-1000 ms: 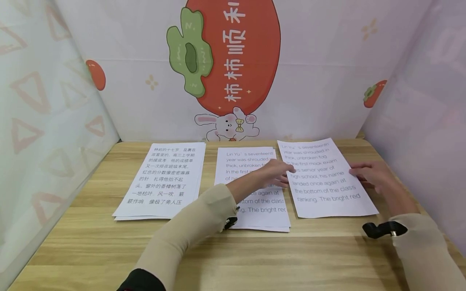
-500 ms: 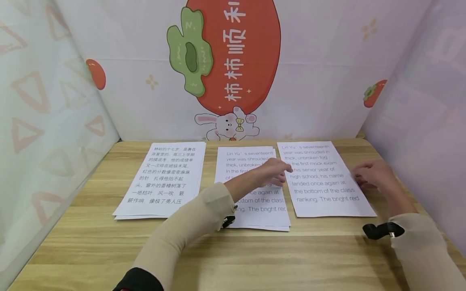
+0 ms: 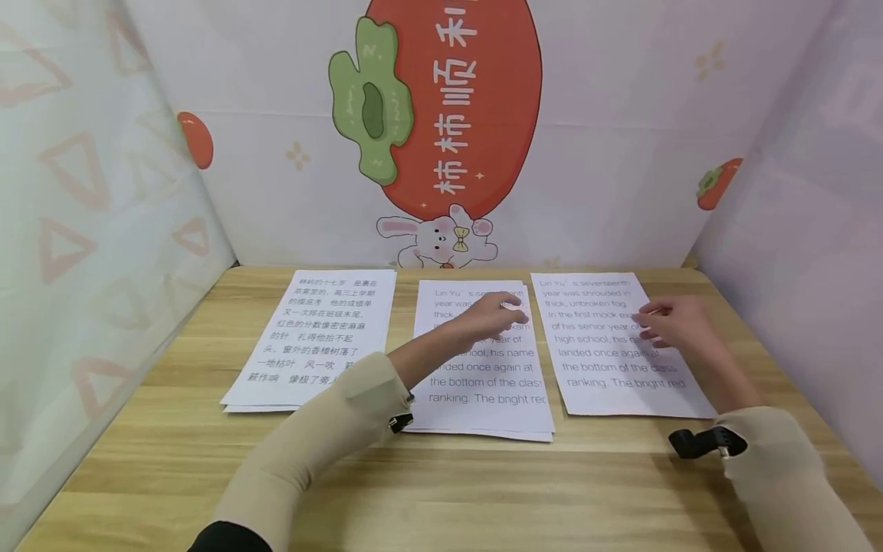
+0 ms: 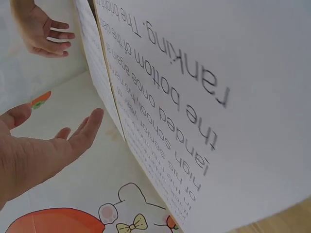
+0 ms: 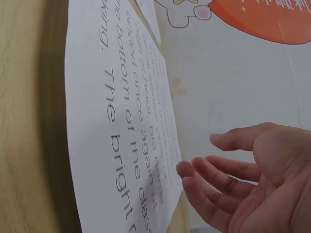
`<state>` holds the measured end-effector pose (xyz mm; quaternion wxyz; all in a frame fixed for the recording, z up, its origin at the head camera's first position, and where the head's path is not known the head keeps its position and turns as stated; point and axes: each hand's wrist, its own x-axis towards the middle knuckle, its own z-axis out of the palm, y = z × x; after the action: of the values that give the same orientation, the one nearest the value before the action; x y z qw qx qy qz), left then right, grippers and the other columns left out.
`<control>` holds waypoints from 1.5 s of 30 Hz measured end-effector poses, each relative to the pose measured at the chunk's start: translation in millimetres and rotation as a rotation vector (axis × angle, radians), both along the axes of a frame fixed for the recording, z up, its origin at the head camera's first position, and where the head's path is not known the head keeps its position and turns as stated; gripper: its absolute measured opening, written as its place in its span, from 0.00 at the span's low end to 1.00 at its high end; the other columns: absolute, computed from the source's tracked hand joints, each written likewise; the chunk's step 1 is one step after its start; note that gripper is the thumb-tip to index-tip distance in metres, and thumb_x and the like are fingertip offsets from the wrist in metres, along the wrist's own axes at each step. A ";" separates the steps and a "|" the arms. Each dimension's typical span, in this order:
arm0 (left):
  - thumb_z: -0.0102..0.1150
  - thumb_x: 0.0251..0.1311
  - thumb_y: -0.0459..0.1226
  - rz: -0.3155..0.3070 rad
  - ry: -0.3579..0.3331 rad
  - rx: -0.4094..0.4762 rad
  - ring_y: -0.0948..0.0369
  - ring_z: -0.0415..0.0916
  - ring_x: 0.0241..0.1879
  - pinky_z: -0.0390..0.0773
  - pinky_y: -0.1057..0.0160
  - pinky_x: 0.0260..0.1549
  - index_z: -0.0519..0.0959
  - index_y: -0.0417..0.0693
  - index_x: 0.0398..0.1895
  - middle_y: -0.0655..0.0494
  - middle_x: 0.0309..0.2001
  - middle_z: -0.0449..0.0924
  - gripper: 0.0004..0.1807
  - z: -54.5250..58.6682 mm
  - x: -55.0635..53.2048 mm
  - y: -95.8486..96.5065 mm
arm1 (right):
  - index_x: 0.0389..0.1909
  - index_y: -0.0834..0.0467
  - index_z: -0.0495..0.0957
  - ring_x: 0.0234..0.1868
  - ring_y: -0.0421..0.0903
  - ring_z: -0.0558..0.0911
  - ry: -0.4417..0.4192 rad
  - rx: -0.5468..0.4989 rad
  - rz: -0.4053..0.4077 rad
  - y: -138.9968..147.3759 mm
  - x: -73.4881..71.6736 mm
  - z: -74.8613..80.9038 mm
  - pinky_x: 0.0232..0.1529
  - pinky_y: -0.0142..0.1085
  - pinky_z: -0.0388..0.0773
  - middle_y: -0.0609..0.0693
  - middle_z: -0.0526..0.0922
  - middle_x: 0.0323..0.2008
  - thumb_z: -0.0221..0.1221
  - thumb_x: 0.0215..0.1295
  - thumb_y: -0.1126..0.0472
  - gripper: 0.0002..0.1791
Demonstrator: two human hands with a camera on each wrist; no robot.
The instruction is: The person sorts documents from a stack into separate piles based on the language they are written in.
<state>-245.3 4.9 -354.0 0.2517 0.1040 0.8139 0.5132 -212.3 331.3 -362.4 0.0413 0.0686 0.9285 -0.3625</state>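
In the head view my left hand (image 3: 486,316) hovers over the middle stack of printed English sheets (image 3: 483,418), its fingers loosely bent around nothing. The left wrist view shows this hand (image 4: 43,150) raised off the paper, thumb apart from the fingers. Over the right edge of the right-hand English sheet (image 3: 586,400) is my right hand (image 3: 679,326), likewise holding nothing. Its relaxed fingers (image 5: 204,194) stand clear of the paper in the right wrist view. That sheet lies flat on the table, while uneven edges show several sheets or at least two in the middle stack.
A stack of sheets printed in Chinese (image 3: 310,337) lies at the left of the wooden table (image 3: 524,498). Behind the table stands a backdrop (image 3: 621,153) with a large persimmon and a rabbit. Patterned cloth walls (image 3: 103,253) close off both sides.
The right-hand sheet, tilted between both hands a second ago, now lies flat. Both hands have let go of it; my left hand has moved left, my right hand left over the sheet.
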 end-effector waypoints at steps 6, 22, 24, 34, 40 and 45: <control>0.59 0.72 0.43 -0.002 0.024 -0.007 0.48 0.76 0.64 0.82 0.51 0.60 0.68 0.45 0.75 0.46 0.62 0.79 0.31 -3.9 0.8 -33.8 | 0.59 0.76 0.75 0.42 0.56 0.89 -0.029 -0.054 0.105 -27.6 -4.5 -3.1 0.42 0.42 0.90 0.72 0.83 0.49 0.60 0.75 0.58 0.24; 0.57 0.72 0.42 0.138 -0.027 -0.048 0.45 0.74 0.66 0.80 0.51 0.63 0.67 0.42 0.76 0.42 0.67 0.75 0.31 -7.4 3.5 -104.8 | 0.59 0.73 0.76 0.43 0.55 0.90 -0.073 -0.203 0.181 -76.7 -11.5 -10.4 0.45 0.40 0.90 0.67 0.86 0.48 0.61 0.75 0.59 0.22; 0.57 0.72 0.42 0.162 -0.039 -0.049 0.46 0.74 0.66 0.80 0.52 0.63 0.67 0.43 0.76 0.42 0.67 0.75 0.31 -10.0 3.2 -111.5 | 0.60 0.73 0.75 0.43 0.55 0.90 -0.095 -0.241 0.175 -82.2 -12.1 -11.8 0.44 0.40 0.90 0.67 0.86 0.48 0.61 0.75 0.60 0.23; 0.55 0.72 0.39 0.215 -0.043 -0.004 0.42 0.75 0.65 0.79 0.49 0.63 0.65 0.38 0.76 0.37 0.68 0.72 0.31 -10.4 7.8 -138.9 | 0.63 0.76 0.71 0.45 0.56 0.90 -0.180 -0.389 0.166 -102.1 -13.3 -12.6 0.45 0.40 0.89 0.68 0.86 0.49 0.60 0.75 0.63 0.24; 0.53 0.73 0.37 0.246 -0.079 0.043 0.40 0.74 0.65 0.78 0.48 0.65 0.63 0.37 0.76 0.35 0.69 0.71 0.30 -13.6 8.1 -151.2 | 0.64 0.75 0.70 0.45 0.54 0.90 -0.214 -0.459 0.156 -108.5 -15.3 -12.7 0.46 0.41 0.89 0.67 0.87 0.49 0.59 0.75 0.64 0.25; 0.46 0.77 0.36 0.266 -0.127 0.098 0.40 0.74 0.64 0.80 0.50 0.62 0.60 0.32 0.76 0.32 0.69 0.69 0.29 -16.2 7.9 -154.0 | 0.65 0.76 0.69 0.43 0.53 0.91 -0.238 -0.480 0.138 -112.3 -16.4 -11.3 0.45 0.41 0.90 0.67 0.87 0.48 0.59 0.74 0.65 0.25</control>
<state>-237.5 -149.1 -370.2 0.2269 -0.0251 0.7770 0.5866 -228.7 219.0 -373.7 0.1897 0.0357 0.8070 -0.5581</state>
